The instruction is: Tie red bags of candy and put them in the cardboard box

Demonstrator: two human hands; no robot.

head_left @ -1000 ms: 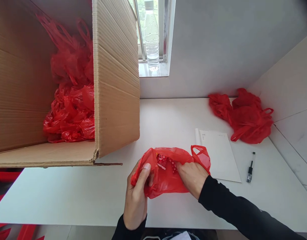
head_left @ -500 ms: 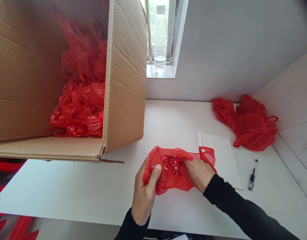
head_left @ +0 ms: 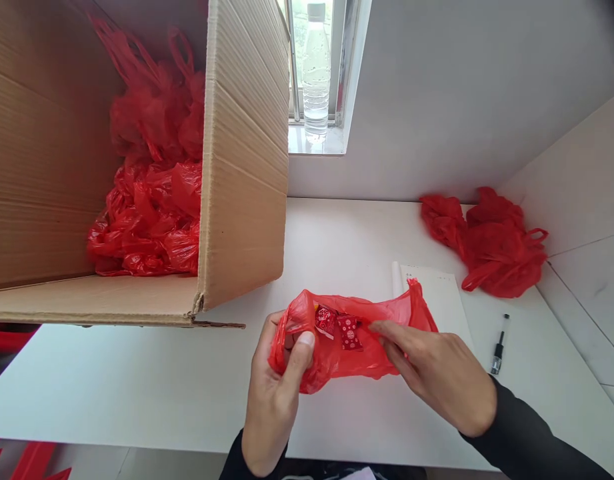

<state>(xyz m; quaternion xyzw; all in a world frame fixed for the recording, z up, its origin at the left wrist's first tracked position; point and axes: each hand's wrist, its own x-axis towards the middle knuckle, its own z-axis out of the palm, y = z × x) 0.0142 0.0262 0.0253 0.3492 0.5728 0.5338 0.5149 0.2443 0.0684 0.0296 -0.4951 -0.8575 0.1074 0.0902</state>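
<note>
A thin red plastic bag [head_left: 357,360] is held above the white table with its mouth spread. Inside lie small red wrapped packets, one printed with pale round marks [head_left: 349,332] and another beside it [head_left: 325,321]. My left hand [head_left: 277,393] grips the bag's left rim, thumb on top and the fingers behind the plastic. At the right part of the mouth, my right hand [head_left: 437,367] has its fingers stretched out over the bag, apart from the packets; its thumb is hidden.
At the left a large open cardboard box [head_left: 244,167] holds several red plastic bags [head_left: 151,220]. More red bags [head_left: 501,247] lie at the back right, near a notebook [head_left: 451,307] and a pen [head_left: 499,347]. A water bottle [head_left: 316,80] stands on the window sill.
My right hand has drawn back from inside the bag towards the right, and its fingers now show. The bag and my left hand have shifted slightly left.
</note>
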